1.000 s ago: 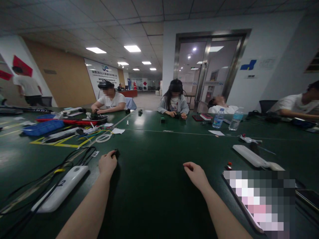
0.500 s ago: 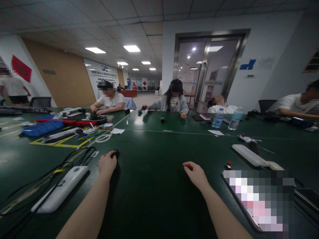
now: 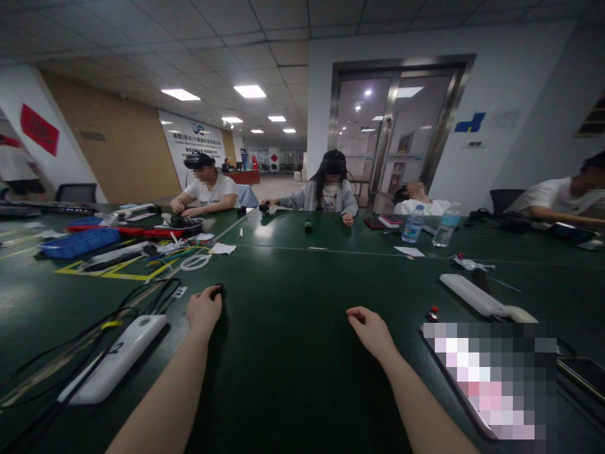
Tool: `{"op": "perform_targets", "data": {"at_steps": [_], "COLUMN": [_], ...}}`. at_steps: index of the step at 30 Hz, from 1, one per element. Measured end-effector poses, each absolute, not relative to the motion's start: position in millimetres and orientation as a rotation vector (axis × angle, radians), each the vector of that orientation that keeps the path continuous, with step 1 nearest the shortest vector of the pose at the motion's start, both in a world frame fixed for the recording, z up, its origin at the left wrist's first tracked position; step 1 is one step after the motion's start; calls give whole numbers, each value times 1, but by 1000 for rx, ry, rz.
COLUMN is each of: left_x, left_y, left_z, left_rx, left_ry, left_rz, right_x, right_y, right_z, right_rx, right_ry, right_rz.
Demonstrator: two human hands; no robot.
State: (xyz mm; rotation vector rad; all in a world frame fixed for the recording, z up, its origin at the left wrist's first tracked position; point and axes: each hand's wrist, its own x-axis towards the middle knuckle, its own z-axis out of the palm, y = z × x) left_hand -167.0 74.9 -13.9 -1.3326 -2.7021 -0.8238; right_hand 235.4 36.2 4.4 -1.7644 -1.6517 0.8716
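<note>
My left hand (image 3: 204, 309) rests on the green table, its fingers closed round a small black object (image 3: 217, 291). Only the end of that object shows past the fingertips, so its kind is unclear. To its left lie black cables (image 3: 137, 309) and a white power bank (image 3: 118, 359) marked with a 2. My right hand (image 3: 371, 328) lies on the table at the right, fingers curled and pressed together, with nothing visible in them. Beyond it, further right, are a small red-topped item (image 3: 432, 313) and a flat device (image 3: 486, 384) with a blurred screen.
A white oblong device (image 3: 472, 295) lies at the right, with two water bottles (image 3: 413, 224) further back. A blue tray (image 3: 81, 243), tools and a coiled white cable (image 3: 195, 262) lie at the left. Across the table sits a person in a headset (image 3: 333, 162) near a small dark box (image 3: 307, 226).
My two hands have stayed in place. Across the table, the co-worker's hand at the dark object has shifted slightly left. A person at the far left has moved.
</note>
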Motion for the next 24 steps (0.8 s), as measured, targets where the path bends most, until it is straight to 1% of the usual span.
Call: {"op": "perform_targets", "data": {"at_steps": [24], "left_x": [-161], "left_y": [70], "left_z": [-7], "left_rx": [-1345], "left_ry": [-2731], "left_rz": [-813], "right_x": [236], "right_y": [36], "right_z": [5], "right_rx": [-1764], "right_ry": [-1652], "right_rz": [895]}}
